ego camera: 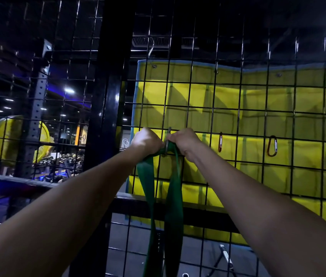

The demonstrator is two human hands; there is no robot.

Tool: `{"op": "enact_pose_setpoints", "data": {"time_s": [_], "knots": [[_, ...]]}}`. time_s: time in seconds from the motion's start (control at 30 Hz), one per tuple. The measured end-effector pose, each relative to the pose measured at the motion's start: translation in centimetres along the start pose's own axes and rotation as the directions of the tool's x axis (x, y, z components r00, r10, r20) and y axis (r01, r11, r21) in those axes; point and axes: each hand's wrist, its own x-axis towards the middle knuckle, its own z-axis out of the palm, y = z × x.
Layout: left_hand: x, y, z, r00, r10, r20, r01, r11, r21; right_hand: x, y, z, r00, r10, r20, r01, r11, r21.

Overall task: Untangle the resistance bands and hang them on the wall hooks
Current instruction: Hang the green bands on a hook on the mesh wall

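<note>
Gripping green band (159,188), between both hands' fingers (173,137)

Both fists hide the hook (169,131) and the top of the band (175,198); the band's lower end runs off the bottom edge.

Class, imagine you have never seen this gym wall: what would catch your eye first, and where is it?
First, the two hands, left hand and right hand, gripping a green resistance band at a metal hook in the centre of the black wire grid. Behind the grid hangs a bright yellow mat, and to the right clip three carabiners, one orange.
</note>
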Motion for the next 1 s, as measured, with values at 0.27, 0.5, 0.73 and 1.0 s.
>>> {"op": "enact_pose_setpoints", "data": {"time_s": [0.27,0.5,0.73,1.0], "knots": [[-1.4,-1.3,-0.5,0.987,0.159,-0.014,-0.159,0.972,-0.174,-1.6,1.6,-0.1,0.976,-0.219,-0.006,0.218,0.972,-0.085],[-2.0,-2.5,0.1,0.965,0.259,-0.030,-0.261,0.961,-0.089,-2.8,3.2,-0.3,0.948,-0.317,-0.028,0.286,0.887,-0.363],[-2.3,-3.1,0.5,0.927,0.349,-0.138,-0.343,0.937,0.068,-2.8,2.7,0.2,0.901,-0.415,-0.129,0.245,0.730,-0.638],[-2.1,-2.0,1.3,0.874,0.400,-0.275,-0.354,0.913,0.201,-2.6,2.2,0.1,0.810,-0.586,0.008,0.293,0.392,-0.872]]}}
